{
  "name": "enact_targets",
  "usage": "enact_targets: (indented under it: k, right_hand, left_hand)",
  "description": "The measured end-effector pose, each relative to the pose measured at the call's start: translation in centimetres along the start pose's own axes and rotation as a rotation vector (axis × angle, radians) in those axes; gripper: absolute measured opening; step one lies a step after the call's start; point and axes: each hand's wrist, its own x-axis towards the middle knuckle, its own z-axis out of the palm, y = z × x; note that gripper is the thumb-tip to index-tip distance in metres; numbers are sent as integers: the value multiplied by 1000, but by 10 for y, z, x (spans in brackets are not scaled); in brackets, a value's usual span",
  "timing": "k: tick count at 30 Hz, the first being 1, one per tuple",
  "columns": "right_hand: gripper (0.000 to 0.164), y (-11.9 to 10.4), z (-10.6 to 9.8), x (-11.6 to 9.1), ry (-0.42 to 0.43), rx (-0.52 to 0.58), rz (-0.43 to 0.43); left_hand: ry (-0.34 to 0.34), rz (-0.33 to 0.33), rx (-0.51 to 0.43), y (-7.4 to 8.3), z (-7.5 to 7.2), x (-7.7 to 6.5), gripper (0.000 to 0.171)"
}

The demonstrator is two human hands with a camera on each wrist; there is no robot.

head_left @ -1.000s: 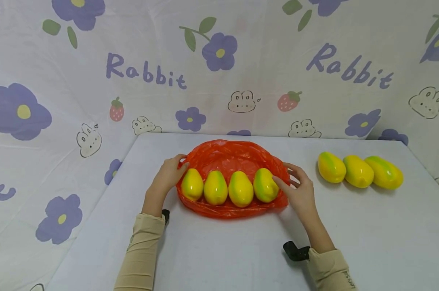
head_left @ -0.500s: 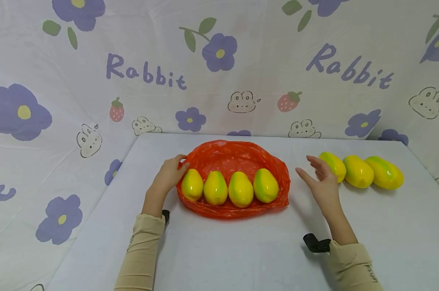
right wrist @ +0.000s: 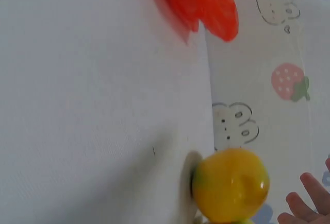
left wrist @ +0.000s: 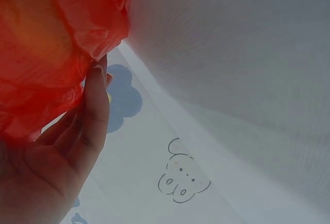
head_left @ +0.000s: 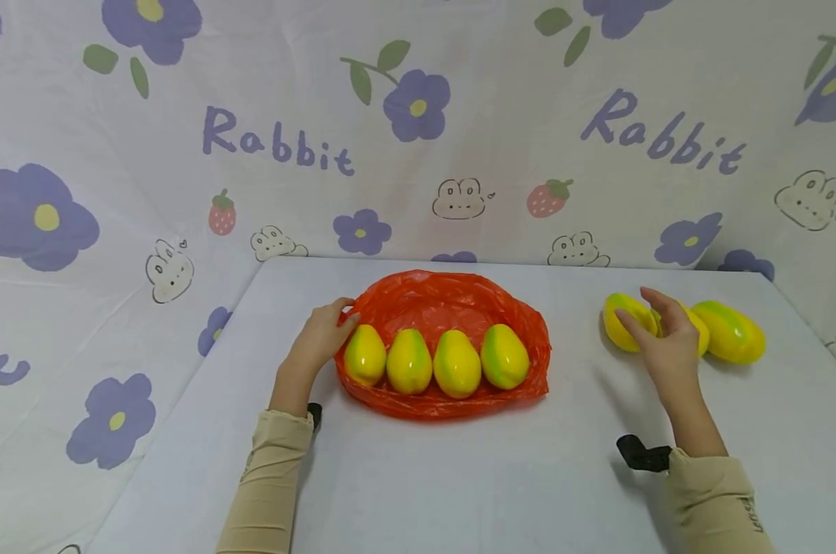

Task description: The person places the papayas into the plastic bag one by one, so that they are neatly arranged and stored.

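An open red plastic bag (head_left: 441,304) lies on the table with several glossy yellow-green mangoes (head_left: 409,362) lined up inside. My left hand (head_left: 318,336) holds the bag's left rim, thumb over the edge and fingers outside; the left wrist view shows the fingers (left wrist: 93,116) against the red plastic. Over a row of three more mangoes at the right, my right hand (head_left: 670,350) hovers with thumb and fingers spread, holding nothing. It overlaps the middle mango (head_left: 701,332), between the left mango (head_left: 620,332) and the right mango (head_left: 732,332). One mango (right wrist: 229,185) shows near the right fingers (right wrist: 309,190).
The white table (head_left: 459,485) ends at a back edge against a printed cloth (head_left: 514,100) with flowers, rabbits and strawberries. Black wrist devices sit on both wrists, the right one (head_left: 642,454) jutting out low over the table.
My right hand has left the bag's right side and moved right to the row of three mangoes. The left hand keeps its place at the bag's left rim.
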Motion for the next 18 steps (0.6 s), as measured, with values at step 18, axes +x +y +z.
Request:
enact_targets:
  k: [18]
  right_hand:
    - [64, 16, -59, 26, 99, -62, 124]
  left_hand:
    - [24, 34, 14, -3, 2, 2, 46]
